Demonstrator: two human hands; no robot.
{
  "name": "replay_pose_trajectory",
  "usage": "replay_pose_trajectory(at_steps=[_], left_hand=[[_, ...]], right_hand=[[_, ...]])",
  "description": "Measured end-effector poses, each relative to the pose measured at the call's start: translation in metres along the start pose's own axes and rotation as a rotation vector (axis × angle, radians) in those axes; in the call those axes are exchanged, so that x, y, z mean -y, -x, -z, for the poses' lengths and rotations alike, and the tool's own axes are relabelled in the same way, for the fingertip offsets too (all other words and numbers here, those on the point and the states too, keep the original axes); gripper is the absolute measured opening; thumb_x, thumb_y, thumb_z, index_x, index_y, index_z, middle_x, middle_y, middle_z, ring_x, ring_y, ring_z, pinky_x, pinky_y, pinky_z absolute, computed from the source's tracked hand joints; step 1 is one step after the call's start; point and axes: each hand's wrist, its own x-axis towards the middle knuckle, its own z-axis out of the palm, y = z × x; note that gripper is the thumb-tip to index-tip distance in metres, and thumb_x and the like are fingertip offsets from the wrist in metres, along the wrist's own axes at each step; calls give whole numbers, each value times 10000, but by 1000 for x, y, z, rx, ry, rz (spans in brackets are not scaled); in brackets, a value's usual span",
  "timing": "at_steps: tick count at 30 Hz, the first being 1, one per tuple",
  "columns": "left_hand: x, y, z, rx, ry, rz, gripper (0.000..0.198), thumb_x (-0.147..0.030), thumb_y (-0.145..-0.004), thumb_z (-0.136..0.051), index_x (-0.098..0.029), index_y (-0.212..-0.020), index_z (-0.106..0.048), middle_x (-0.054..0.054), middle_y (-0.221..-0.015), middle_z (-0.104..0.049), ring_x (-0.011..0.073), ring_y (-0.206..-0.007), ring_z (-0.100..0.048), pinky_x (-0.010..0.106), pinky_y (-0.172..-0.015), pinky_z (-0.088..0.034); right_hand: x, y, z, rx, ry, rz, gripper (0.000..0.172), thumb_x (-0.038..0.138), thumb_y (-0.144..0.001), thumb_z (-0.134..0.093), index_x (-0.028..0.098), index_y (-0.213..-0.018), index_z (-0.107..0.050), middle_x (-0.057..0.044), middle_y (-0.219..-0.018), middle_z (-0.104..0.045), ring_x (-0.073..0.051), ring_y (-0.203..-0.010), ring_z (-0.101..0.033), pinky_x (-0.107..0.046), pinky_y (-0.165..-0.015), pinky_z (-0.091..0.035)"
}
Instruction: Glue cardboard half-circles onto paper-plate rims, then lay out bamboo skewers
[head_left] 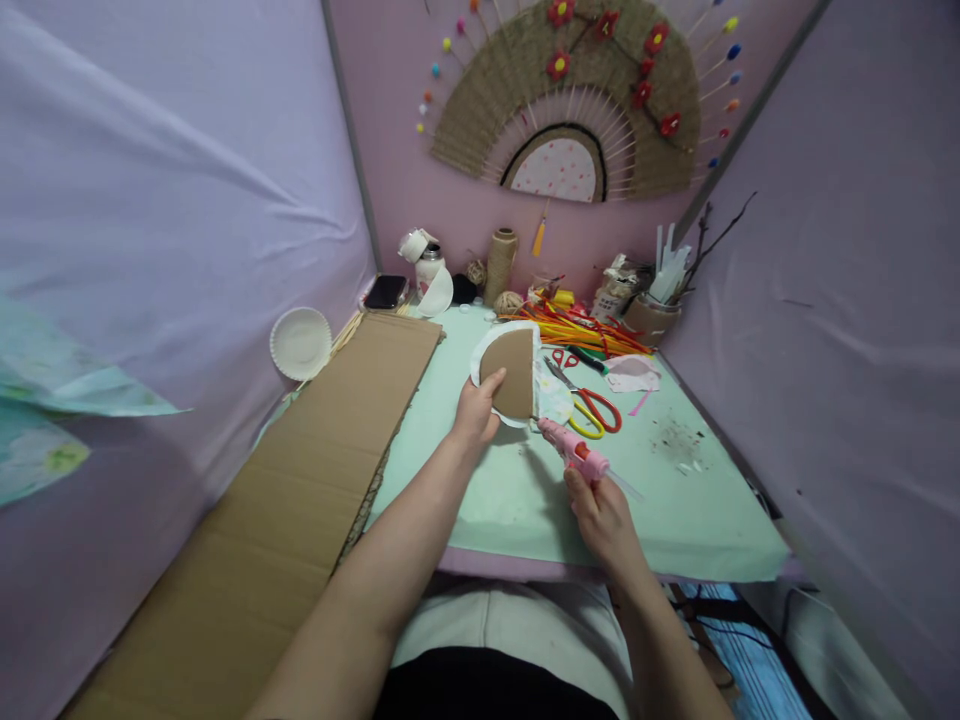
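Note:
My left hand (478, 408) grips a half-round piece of brown cardboard (511, 375) by its curved left side, thumb on the face. White material edges the piece along its curve and its straight side. In my right hand (600, 508) is a pink hot glue gun (574, 448), a clear glue stick poking out of its back. Its nozzle meets or nearly meets the lower right corner of the cardboard; I cannot tell if they touch. Just right of the piece lie scissors with red and yellow handles (600, 410) and a smaller red-handled pair (564, 357).
Large cardboard sheets (300, 480) cover the left side. Orange and yellow strips (577, 328), a twine spool (501, 262) and a pot of glue sticks and twigs (652, 315) line the back. A phone (386, 292) lies at back left. Dark crumbs (675, 440) dot the right.

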Motion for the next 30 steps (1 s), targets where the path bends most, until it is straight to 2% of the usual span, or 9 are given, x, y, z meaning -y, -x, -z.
replay_pose_trajectory(at_steps=[8, 11, 14, 17, 19, 22, 24, 27, 30], left_hand=[[1, -2, 2, -3, 8, 4, 365, -162, -622, -754, -148, -977, -668, 75, -941, -739, 253, -1029, -656, 392, -958, -471], [1, -4, 3, -17, 33, 18, 358, -158, -633, -748, -156, -982, -670, 64, -924, -740, 238, -996, -667, 375, -943, -481], [0, -6, 4, -76, 60, 36, 298, -130, -665, -716, -154, -959, -669, 45, -856, -738, 215, -919, -684, 361, -923, -494], [0, -9, 5, -115, 94, 86, 227, -132, -722, -661, -149, -948, -662, 36, -811, -731, 197, -831, -691, 369, -900, -511], [0, -11, 6, -129, 114, 124, 189, -158, -763, -622, -144, -948, -658, 42, -797, -726, 196, -802, -691, 376, -887, -520], [1, -13, 6, -134, 135, 148, 197, -177, -785, -601, -137, -970, -656, 56, -817, -726, 206, -833, -693, 379, -887, -521], [0, -13, 7, -112, 140, 135, 237, -169, -778, -614, -146, -1010, -653, 60, -870, -730, 205, -873, -690, 375, -902, -514], [0, -12, 8, -49, 121, 117, 299, -155, -765, -637, -175, -1064, -645, 55, -959, -731, 203, -933, -680, 378, -936, -496], [-1, -10, 8, 20, 80, 112, 343, -148, -751, -653, -195, -1091, -640, 58, -1041, -722, 213, -1010, -659, 388, -971, -476]], right_hand=[[-1, 0, 0, 7, 34, 31, 431, 618, -852, -394, 251, -628, -435, 8, -534, -465, -176, -536, -447, -319, -555, -384], [0, 2, 7, 9, 82, 34, 439, 631, -837, -392, 252, -620, -438, 3, -537, -466, -178, -524, -449, -321, -544, -384], [-6, -5, 27, -34, 158, 37, 449, 640, -828, -389, 242, -637, -472, -12, -556, -491, -190, -545, -478, -321, -556, -396], [-24, -25, 59, -101, 325, 64, 413, 565, -863, -391, 201, -829, -583, -74, -757, -610, -226, -701, -554, -326, -638, -429], [-42, -44, 80, -174, 520, 70, 377, 483, -885, -389, 177, -921, -605, -122, -884, -624, -256, -818, -567, -345, -699, -438], [-68, -69, 104, -195, 857, 8, 380, 354, -894, -393, 81, -1030, -619, -207, -929, -601, -313, -896, -560, -405, -762, -437], [-81, -78, 112, -142, 976, -88, 425, 356, -894, -416, 46, -1106, -614, -257, -1006, -586, -350, -930, -565, -439, -771, -438], [-85, -80, 117, -75, 1005, -199, 474, 397, -887, -451, 69, -1193, -603, -283, -1126, -565, -403, -992, -557, -492, -766, -441], [-69, -79, 116, -173, 894, -144, 490, 393, -874, -469, 88, -1239, -587, -282, -1193, -555, -421, -1058, -534, -532, -803, -431]])
